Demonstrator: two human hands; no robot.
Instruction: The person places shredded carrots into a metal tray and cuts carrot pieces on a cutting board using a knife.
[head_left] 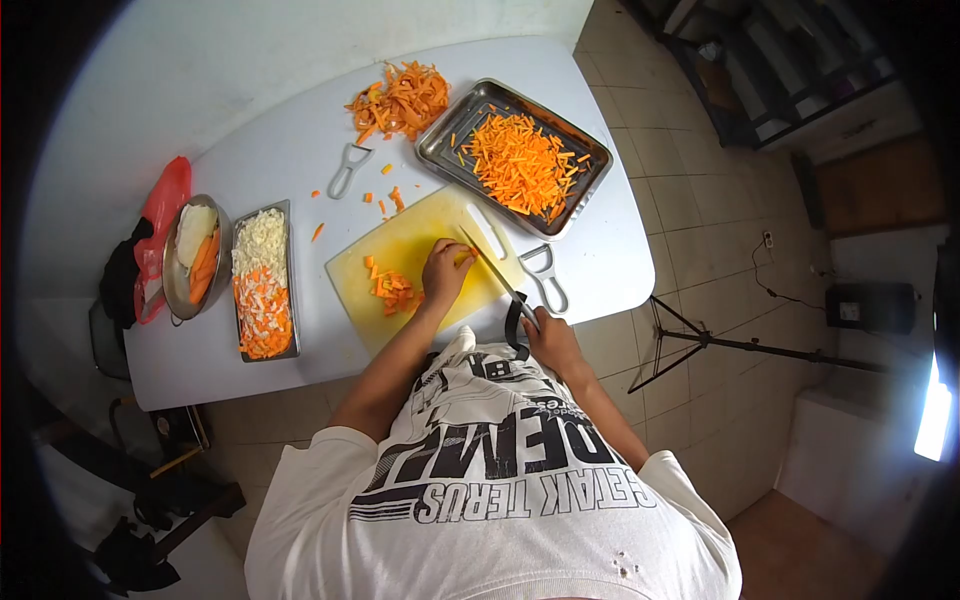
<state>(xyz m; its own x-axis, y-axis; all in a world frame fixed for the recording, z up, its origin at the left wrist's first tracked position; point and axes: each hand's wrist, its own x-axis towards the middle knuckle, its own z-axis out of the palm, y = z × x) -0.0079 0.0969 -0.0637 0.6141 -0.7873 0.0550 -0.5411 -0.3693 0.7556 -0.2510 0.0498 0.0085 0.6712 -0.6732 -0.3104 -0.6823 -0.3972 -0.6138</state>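
1. At the centre of the frame, a carrot piece (473,252) is pinched by the grip of the left hand (447,274) over the yellow board (400,232).
2. Right of centre, the knife (495,272) is clasped in the grip of the right hand (553,342).
3. Chopped carrot (393,289) is heaped left of centre.
4. At upper centre, carrot sticks (520,160) are held in a metal tray (520,103) on the counter (610,275).

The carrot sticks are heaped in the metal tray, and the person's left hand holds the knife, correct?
Not quite: the head view shows the knife in the right hand, not the left hand. The carrot sticks are indeed heaped in the metal tray.
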